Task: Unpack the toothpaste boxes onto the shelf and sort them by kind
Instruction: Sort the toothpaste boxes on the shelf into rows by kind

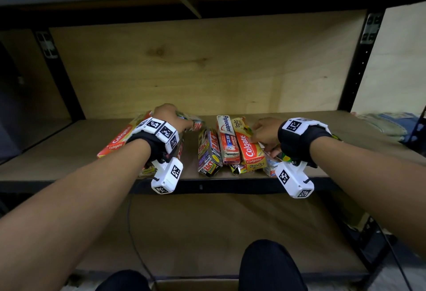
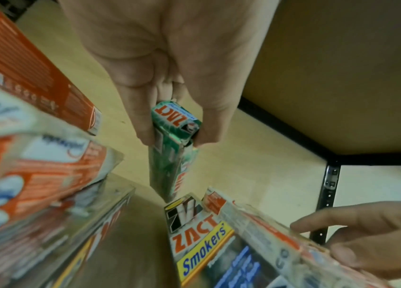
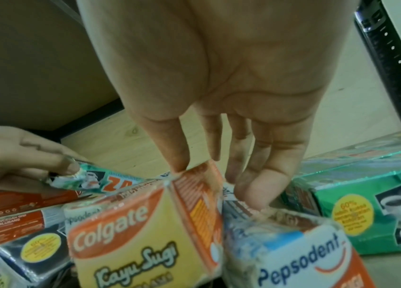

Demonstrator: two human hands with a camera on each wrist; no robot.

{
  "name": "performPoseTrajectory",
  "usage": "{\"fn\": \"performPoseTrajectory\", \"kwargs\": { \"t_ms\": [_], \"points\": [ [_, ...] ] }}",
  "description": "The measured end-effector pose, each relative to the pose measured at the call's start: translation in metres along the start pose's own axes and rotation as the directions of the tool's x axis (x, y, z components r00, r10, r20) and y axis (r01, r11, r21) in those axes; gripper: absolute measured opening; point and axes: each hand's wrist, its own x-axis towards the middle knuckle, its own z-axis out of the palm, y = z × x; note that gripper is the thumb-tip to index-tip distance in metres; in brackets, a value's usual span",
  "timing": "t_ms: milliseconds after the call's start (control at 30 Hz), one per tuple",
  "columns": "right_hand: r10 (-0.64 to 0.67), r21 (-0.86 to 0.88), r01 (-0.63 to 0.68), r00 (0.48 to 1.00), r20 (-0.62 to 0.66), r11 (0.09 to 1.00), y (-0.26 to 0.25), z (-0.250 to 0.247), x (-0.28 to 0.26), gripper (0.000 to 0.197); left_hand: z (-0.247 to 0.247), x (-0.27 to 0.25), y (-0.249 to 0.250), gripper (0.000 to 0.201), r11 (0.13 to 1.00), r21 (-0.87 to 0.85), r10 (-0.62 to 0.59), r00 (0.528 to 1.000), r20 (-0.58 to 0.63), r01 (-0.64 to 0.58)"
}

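Two hands are at work on the shelf (image 1: 299, 120), and the boxes lie in loose clusters, not yet sorted by kind as I judge it. My left hand (image 1: 169, 115) pinches a green Zact box (image 2: 173, 148) by its end, thumb on one side and fingers (image 2: 142, 124) on the other, so that the box hangs clear of the pile; I take this grip to be for carrying it across to its own kind. My right hand (image 1: 265, 132) reaches down with fingers (image 3: 256, 183) nearly straight, tips slipped between the Colgate Kayu Sugi box (image 3: 145, 224) and a Pepsodent box (image 3: 305, 253). It seems to be parting them or steadying the row, with nothing gripped that I can see.

Counting from the head view, the middle row holds one dark Zact Smokers box (image 1: 208, 154), one Pepsodent standing on its long edge (image 1: 228, 139) and the one Colgate Kayu Sugi, packed side by side so they prop each other up. A small yellow-green pack peeks out beneath them. At left a long red Colgate box (image 1: 119, 137) lies flat with more under my wrist, too hidden to count. The right wrist view shows one more green Zact box (image 3: 367, 204) lying flat beside the row.
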Motion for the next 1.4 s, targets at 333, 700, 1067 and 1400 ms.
{"fn": "performPoseTrajectory", "kwargs": {
  "t_ms": [333,700,1067,1400],
  "points": [
    [-0.103,0.449,0.137,0.99,-0.098,0.883,-0.022,-0.018,-0.007,0.041,-0.049,-0.041,0.004,0.05,0.838,-0.443,0.371,0.928,0.033,-0.319],
    [-0.163,0.864,0.091,0.987,-0.011,0.495,-0.012,-0.037,-0.021,0.028,-0.049,-0.054,0.015,0.055,0.701,-0.679,0.424,0.893,0.151,-0.218],
    [-0.254,0.871,0.248,0.956,-0.149,0.424,0.005,-0.05,-0.029,0.037,-0.015,-0.045,0.039,0.069,0.564,-0.82,0.164,0.96,0.228,0.099],
    [-0.359,0.856,0.302,0.921,-0.149,0.421,0.01,-0.066,-0.044,0.053,-0.01,-0.053,0.065,0.039,0.816,-0.555,0.318,0.926,0.202,-0.159]
  ]
}}
